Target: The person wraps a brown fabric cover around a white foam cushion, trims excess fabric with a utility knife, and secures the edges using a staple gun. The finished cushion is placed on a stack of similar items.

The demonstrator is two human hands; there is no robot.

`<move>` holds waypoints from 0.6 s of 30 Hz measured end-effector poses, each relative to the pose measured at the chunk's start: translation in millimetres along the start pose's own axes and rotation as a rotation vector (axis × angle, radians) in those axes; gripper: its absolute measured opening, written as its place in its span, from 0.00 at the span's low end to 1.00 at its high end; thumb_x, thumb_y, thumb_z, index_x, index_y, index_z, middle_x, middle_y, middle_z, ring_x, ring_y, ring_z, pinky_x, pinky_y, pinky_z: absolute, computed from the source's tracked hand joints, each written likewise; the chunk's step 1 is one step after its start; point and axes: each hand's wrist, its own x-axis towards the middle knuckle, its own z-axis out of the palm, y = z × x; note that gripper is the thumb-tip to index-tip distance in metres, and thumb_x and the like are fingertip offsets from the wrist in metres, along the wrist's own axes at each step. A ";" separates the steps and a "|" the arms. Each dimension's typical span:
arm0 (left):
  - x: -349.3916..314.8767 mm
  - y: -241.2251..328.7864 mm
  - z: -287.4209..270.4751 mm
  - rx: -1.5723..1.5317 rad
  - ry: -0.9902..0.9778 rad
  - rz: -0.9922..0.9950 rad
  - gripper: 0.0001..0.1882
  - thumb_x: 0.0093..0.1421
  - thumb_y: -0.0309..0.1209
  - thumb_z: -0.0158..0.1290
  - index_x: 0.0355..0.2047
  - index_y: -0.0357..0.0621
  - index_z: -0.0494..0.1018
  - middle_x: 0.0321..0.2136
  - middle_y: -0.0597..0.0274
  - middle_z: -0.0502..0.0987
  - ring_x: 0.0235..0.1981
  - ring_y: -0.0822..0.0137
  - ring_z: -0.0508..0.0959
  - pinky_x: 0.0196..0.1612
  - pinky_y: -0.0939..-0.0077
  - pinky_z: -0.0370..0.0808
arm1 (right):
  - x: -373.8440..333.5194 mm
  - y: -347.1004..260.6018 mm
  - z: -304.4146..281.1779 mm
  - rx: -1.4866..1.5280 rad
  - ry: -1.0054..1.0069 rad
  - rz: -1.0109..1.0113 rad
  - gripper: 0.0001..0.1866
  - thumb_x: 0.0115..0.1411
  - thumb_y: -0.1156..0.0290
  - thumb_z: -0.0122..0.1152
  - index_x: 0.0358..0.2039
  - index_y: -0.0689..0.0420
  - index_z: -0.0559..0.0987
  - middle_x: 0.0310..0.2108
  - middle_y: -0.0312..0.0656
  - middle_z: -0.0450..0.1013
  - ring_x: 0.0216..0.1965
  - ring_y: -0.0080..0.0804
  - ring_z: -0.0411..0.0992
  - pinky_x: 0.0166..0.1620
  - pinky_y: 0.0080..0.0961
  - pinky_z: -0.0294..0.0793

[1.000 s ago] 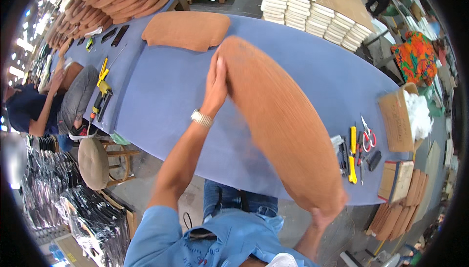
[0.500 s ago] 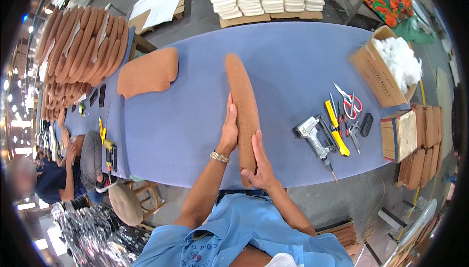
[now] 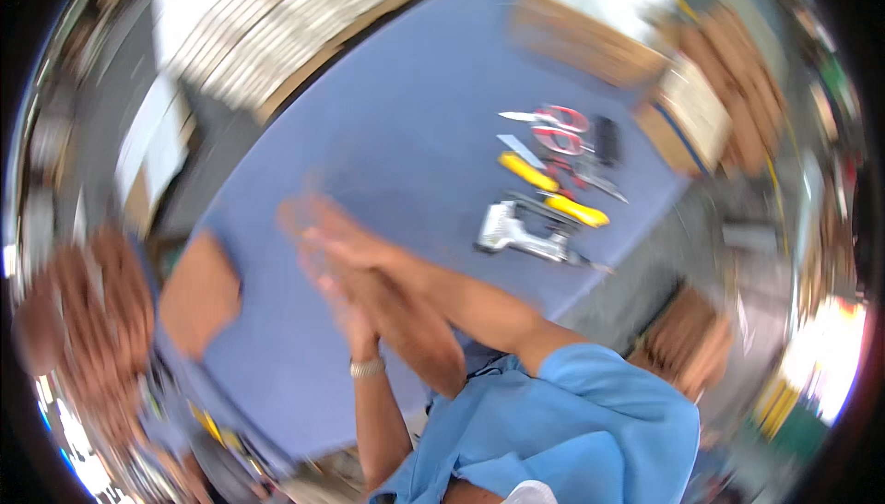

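Right hand [image 3: 343, 238] now at cushion's [image 3: 413, 333] far end

1. Legible text, numbers and signs: none; motion blur affects the view.
2. Cardboard box [image 3: 581, 38], 1 o'clock from view centre: no marking can be read on its wall.
3. Silver air tool [image 3: 498, 227], 3 o'clock: no readable label on its body.
4. Blue shirt [image 3: 572, 430], 5 o'clock: no readable lettering.

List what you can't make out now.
In the head view:
Brown pad: far end, lost in motion blur at the right hand.
Left hand: exact finger contact, motion-blurred.
Cardboard box: far side, cut off by the upper edge.
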 end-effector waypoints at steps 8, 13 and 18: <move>-26.0 28.5 31.4 -0.304 -0.063 -0.089 0.47 0.73 0.65 0.31 0.78 0.45 0.33 0.76 0.42 0.46 0.74 0.47 0.55 0.71 0.51 0.63 | -42.1 22.0 -13.9 0.122 0.200 0.104 0.36 0.75 0.42 0.42 0.71 0.57 0.66 0.73 0.43 0.59 0.70 0.40 0.61 0.73 0.39 0.55; -75.6 1.5 24.6 -0.281 -0.231 -0.117 0.45 0.74 0.62 0.33 0.77 0.45 0.37 0.75 0.40 0.47 0.74 0.45 0.55 0.71 0.48 0.61 | -122.8 15.6 -17.1 0.161 0.347 0.134 0.36 0.75 0.42 0.41 0.71 0.57 0.66 0.72 0.43 0.60 0.70 0.40 0.61 0.73 0.39 0.56; -133.0 -2.5 -10.0 0.355 -0.494 0.411 0.42 0.75 0.56 0.38 0.77 0.41 0.43 0.75 0.38 0.48 0.74 0.42 0.54 0.73 0.46 0.56 | -209.2 -0.5 17.4 0.197 0.482 0.148 0.37 0.75 0.41 0.40 0.71 0.57 0.66 0.72 0.44 0.61 0.70 0.39 0.61 0.72 0.38 0.56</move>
